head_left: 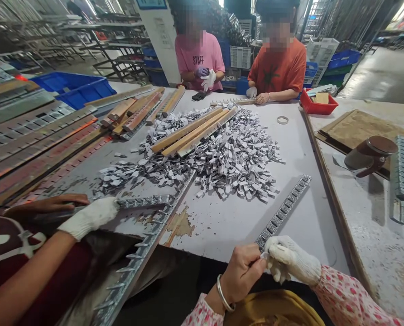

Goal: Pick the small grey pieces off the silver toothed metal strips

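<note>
My left hand (241, 274), bare with a silver bangle, is closed round the near end of a grey, speckled strip (285, 206) with a row of slots. The strip slants up and away over the table. My right hand (288, 258), in a white knitted glove, has its fingers bent against my left thumb and the strip's near end. A small white-tipped piece (263, 255) shows between the hands, seemingly in the right fingertips; most of it is hidden. Beyond the strip lies a large heap of small grey-and-white flat pieces (236, 158).
At left, a co-worker's gloved hand (91, 217) grips another slotted strip (144, 201). A long toothed bar (147, 253) crosses the table's near edge. Wooden bars (191, 129) lie on the heap. A brown mug (370, 154) and red tray (319, 103) stand right. Two people stand opposite.
</note>
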Demonstrator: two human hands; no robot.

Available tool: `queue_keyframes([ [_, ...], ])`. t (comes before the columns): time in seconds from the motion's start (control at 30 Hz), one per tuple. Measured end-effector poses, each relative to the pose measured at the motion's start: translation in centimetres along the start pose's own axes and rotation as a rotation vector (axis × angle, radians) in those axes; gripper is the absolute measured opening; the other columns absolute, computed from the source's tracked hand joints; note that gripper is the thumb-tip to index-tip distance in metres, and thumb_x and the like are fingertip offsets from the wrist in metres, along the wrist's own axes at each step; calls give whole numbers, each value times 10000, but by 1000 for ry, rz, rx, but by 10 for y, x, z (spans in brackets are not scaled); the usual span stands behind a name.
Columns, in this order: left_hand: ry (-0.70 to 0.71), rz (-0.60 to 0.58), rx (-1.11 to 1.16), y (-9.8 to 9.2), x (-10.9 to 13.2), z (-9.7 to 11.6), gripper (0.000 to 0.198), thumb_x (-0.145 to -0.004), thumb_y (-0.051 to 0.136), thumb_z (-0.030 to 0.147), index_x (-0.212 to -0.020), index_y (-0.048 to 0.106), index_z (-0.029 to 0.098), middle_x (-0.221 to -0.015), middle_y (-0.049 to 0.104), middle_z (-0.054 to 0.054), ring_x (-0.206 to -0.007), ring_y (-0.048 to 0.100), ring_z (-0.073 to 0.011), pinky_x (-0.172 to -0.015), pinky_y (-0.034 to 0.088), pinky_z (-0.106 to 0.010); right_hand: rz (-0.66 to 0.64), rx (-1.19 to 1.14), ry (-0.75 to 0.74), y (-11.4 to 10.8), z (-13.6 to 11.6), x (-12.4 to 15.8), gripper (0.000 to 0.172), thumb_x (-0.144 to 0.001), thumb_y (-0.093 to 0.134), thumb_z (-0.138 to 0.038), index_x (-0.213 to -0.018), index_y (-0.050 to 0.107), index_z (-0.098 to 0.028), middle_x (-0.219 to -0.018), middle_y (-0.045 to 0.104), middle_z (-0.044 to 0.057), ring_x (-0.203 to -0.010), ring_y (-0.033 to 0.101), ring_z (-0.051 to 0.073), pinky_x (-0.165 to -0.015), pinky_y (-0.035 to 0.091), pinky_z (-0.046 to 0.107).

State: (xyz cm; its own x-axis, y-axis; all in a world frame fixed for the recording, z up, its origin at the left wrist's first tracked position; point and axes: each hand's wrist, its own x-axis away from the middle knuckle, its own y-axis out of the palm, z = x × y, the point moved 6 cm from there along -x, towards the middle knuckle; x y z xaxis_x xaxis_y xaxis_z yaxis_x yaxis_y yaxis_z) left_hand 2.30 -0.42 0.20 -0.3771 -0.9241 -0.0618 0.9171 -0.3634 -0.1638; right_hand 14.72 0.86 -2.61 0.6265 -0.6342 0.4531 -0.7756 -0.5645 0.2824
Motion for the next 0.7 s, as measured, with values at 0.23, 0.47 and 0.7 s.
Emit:
queue_keyframes([
  [0.23, -25, 31, -159, 5, 3, -7, 372, -945, 407, 332, -629, 434, 136, -637, 442, -5, -621, 409, -90, -593, 270, -255, 37, 81, -43, -14, -1, 6, 534, -849, 565, -646, -816, 525, -115, -557, 546, 22, -456, 470, 76, -418, 319, 148],
  [0.47, -138, 92, -386, 10, 7, -51, 630, -739, 724, 266, -1295, 431, 215, -1225, 505, -67, -1138, 456, -216, -994, 413, -384, 447, 1017, -29, -77, -31, 5, 524, -969, 357, -605, -737, 511, -161, -653, 558, -7, -630, 499, 112, -619, 318, 245],
  [0.7, -73, 95, -486, 26, 9, -76, 565, -829, 495, 82, -1359, 389, 245, -1270, 490, -66, -1167, 415, -214, -1039, 405, -421, 376, 1504, 70, -69, -29, -14, 448, -1014, 286, -503, -836, 559, -196, -804, 616, 7, -742, 570, 158, -606, 234, 280],
])
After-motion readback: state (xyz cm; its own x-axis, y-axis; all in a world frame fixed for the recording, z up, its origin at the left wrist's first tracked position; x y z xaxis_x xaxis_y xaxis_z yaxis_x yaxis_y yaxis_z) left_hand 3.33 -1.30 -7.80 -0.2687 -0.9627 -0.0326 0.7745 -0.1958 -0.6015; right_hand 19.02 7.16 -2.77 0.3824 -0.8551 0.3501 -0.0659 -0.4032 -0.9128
